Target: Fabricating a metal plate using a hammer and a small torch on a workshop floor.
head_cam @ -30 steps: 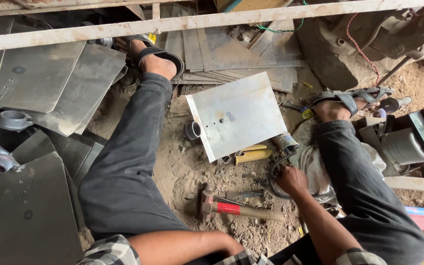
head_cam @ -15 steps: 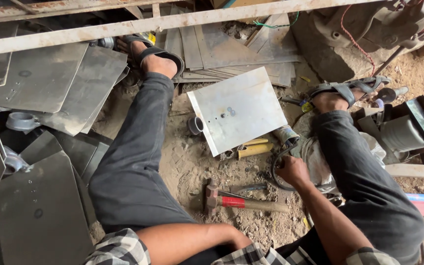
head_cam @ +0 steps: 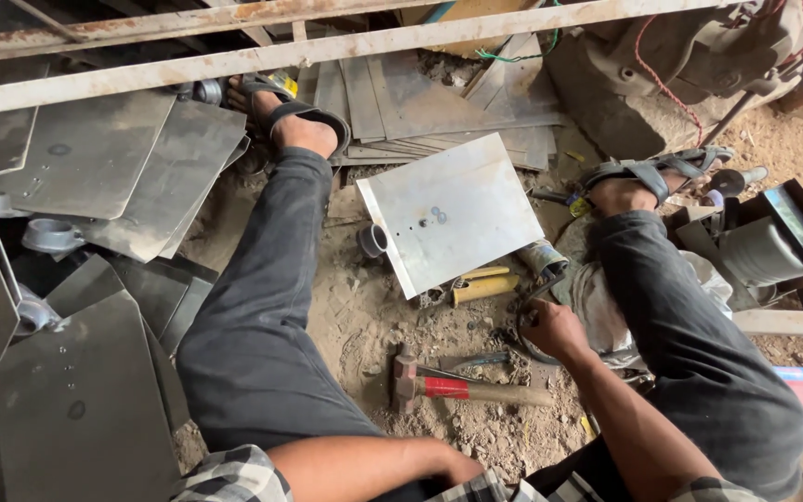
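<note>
I sit on the dirt floor with my legs spread. A square shiny metal sheet [head_cam: 453, 212] lies between them, resting on a short grey pipe piece [head_cam: 372, 240]. My right hand [head_cam: 552, 330] is down on a heap of small tools just right of the sheet's near corner, fingers curled around a dark metal tool [head_cam: 533, 296]. A hammer [head_cam: 462, 389] with a red band on its wooden handle lies on the ground just left of that hand. My left forearm [head_cam: 364, 460] crosses my lap at the bottom; its hand is hidden.
Stacks of cut metal sheets [head_cam: 95, 177] and grey rings [head_cam: 48, 237] fill the left side. More sheets [head_cam: 420, 102] lie beyond my feet under a rusty angle-iron bar [head_cam: 327, 46]. A yellow-handled tool [head_cam: 485, 286] lies by the sheet. A dark box [head_cam: 773, 242] stands at right.
My left forearm has come further across my lap. My right hand has stayed on the tool heap by the sheet's corner, shifting only slightly.
</note>
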